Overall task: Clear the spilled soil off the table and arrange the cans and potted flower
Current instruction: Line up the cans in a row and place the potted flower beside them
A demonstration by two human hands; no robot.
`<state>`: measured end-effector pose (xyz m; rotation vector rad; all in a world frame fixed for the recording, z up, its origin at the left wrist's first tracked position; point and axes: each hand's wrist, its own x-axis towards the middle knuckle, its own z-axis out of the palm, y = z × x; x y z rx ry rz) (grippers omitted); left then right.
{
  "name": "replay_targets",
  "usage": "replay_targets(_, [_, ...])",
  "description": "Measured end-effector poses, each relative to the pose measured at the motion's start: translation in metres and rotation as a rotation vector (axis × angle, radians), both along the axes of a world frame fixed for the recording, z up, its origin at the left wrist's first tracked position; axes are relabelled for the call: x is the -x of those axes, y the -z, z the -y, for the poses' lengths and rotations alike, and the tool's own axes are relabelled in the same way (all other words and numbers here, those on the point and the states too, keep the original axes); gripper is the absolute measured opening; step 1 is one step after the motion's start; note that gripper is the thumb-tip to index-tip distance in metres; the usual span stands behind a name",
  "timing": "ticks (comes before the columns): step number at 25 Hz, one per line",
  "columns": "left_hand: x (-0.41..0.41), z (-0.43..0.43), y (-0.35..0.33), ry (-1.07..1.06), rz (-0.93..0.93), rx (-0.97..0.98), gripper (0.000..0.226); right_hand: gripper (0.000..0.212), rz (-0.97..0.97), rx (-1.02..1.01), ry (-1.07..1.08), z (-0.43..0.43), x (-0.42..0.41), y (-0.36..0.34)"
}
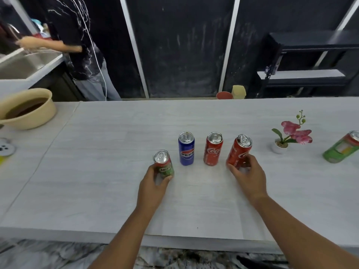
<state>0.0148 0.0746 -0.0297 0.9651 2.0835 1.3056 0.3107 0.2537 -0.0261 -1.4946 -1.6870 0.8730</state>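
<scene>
Cans are being lined up on the pale grey wood-grain table (97,171), which shows no loose soil in this view, so the clearing step is judged done and the arranging step in hand. Five cans are counted. A short green-and-red metal can (164,165) is gripped by the left hand (153,184), fingers wrapped round its lower body, at the near left end of the group. A tall blue Pepsi can (186,149) and a tall red Coca-Cola can (213,149) stand upright and untouched in the middle, apart from each other. A second red Coca-Cola can (239,151) is held near its base by the right hand (247,176) and is tilted, its top leaning away to the right. A fifth can, green with a red band (342,147), sits well apart at the far right edge, past one small white pot of pink artificial orchid (291,134). Whether that can is upright cannot be told through the lens distortion there. One beige round basin holding brown matter (27,109), probably the gathered soil, rests at the far left. The next move is judged to call for the tilted red can to be set upright in line with its neighbours and the green-and-red can brought level with the row; afterwards the distant can and the flower would need to be brought in.
</scene>
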Motion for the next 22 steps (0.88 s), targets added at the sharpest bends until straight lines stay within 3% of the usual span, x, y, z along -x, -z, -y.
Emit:
replay_targets(9, [0.045,-0.054,0.004,0.02,-0.033,0.0,0.059,0.066,0.168,-0.036,0.013,-0.011,0.008,0.0])
replay_targets(22, [0.044,-0.055,0.009,0.156,-0.113,0.042,0.058,0.065,0.144,-0.068,0.005,-0.016,0.009,0.006])
